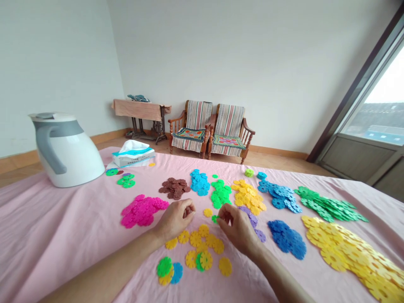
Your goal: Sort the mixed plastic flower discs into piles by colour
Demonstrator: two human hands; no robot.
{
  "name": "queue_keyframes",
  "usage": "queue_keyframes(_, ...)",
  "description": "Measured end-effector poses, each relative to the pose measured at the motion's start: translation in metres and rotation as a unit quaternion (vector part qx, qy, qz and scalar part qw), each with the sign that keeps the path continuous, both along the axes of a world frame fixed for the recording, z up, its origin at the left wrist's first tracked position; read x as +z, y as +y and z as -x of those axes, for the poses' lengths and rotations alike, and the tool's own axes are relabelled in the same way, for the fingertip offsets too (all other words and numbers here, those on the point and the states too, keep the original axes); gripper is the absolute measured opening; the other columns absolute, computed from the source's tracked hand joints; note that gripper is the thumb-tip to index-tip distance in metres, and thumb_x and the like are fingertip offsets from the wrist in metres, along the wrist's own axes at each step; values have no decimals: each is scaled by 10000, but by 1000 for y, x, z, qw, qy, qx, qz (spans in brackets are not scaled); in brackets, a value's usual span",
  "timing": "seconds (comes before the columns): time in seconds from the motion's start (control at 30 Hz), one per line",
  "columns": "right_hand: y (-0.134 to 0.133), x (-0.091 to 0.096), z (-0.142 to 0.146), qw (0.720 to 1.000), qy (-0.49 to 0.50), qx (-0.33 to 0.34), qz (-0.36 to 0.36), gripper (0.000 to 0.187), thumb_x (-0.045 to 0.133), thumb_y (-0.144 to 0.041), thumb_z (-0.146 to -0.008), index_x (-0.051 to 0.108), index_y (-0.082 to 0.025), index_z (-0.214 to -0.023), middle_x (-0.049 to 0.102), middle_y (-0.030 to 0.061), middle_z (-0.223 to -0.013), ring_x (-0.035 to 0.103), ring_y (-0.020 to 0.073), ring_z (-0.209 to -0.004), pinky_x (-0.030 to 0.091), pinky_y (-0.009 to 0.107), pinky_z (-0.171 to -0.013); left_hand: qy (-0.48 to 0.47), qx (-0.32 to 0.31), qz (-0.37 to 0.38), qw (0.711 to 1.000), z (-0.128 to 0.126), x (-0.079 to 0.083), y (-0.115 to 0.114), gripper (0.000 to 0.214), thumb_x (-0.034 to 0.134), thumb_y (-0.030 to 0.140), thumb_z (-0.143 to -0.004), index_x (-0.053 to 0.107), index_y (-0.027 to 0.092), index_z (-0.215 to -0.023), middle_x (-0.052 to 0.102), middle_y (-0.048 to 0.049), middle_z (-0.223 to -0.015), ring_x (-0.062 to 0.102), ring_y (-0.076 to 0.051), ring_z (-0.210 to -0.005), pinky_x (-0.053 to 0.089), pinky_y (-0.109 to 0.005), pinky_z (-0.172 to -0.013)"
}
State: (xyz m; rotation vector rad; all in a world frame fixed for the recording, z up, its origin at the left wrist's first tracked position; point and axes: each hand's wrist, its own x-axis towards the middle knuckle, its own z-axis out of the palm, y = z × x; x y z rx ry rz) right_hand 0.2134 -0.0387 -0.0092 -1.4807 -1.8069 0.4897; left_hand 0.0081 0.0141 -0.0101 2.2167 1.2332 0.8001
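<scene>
My left hand rests on the pink cloth with its fingers curled shut; what they hold, if anything, is hidden. My right hand pinches a small green snowflake disc between thumb and fingers. Between the two hands lies a single yellow disc. Just in front of the hands several yellow discs lie spread out, with a green, yellow and blue cluster nearer to me.
Sorted piles lie around: magenta, brown, light blue, green, yellow, blue, a long green one and a large yellow one. A white kettle and tissue pack stand at the back left.
</scene>
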Motion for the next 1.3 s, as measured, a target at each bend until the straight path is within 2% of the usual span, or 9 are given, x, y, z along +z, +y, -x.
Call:
queue_keyframes(0.07,5,-3,-4,998,52,-36,19,39,505,-162,-729,513,-193,-706,546,-26,-580,533,130,-536,368,231,-506,1,0,-2,1000,0,0,0,74,489,146,-723,551,176,-696,543,35,-573,506,-107,-520,325,-191,-486)
queue_keyframes(0.2,14,-9,-15,982,158,-105,-9,146,469,-200,-755,529,-173,-886,641,39,-820,635,154,-657,451,258,-583,1,-2,0,1000,0,0,0,80,486,150,-732,558,176,-708,546,32,-576,515,-113,-531,335,-195,-487)
queue_keyframes(0.37,8,-8,-18,995,-10,-93,-25,182,431,-126,-752,601,-180,-783,647,34,-729,615,177,-680,431,280,-628,7,-2,-20,1000,-1,0,-2,90,481,145,-748,554,177,-705,575,17,-614,533,-123,-554,386,-211,-512)
queue_keyframes(0.47,1,-6,-11,993,-90,-74,-35,246,430,-65,-720,628,-172,-821,662,57,-798,604,190,-774,421,283,-692,-5,-14,-62,998,-4,-1,-5,139,480,117,-754,592,177,-812,642,-24,-786,596,-155,-731,468,-251,-664)
queue_keyframes(0.6,-3,-4,-3,996,-66,-53,-8,273,409,-52,-740,629,-162,-861,670,50,-789,606,168,-751,425,253,-675,-1,-71,-115,991,-7,-2,-10,372,479,172,-827,536,216,-1191,596,-63,-1193,523,-199,-1116,400,-352,-979)
queue_keyframes(0.73,-2,-5,1,998,-48,-45,-16,289,390,-36,-737,626,-160,-849,669,45,-797,598,174,-774,433,265,-698,54,-136,-111,983,-8,-1,-12,447,447,293,-893,417,263,-1337,507,-52,-1331,451,-222,-1217,352,-395,-1029)
queue_keyframes(0.9,-5,-11,3,997,-41,7,-60,402,373,4,-708,608,-166,-987,661,60,-957,566,186,-940,421,299,-838,69,-168,-101,978,-7,-1,-12,430,404,310,-923,401,283,-1353,511,-49,-1327,418,-227,-1237,315,-406,-1041)
queue_keyframes(1.1,-9,-7,4,998,-8,34,-47,371,368,-16,-728,604,-180,-963,670,41,-890,598,160,-855,447,276,-774,-5,-198,-26,980,-7,5,-15,388,388,282,-930,460,268,-1310,587,-46,-1238,500,-187,-1163,343,-334,-1024)
queue_keyframes(1.3,-10,4,-2,999,-2,-10,-30,248,421,-101,-779,618,-173,-911,645,22,-760,569,137,-648,421,248,-593,-183,-74,33,980,-5,3,-7,319,403,316,-915,530,161,-1163,667,-89,-1043,620,-183,-984,465,-309,-887)
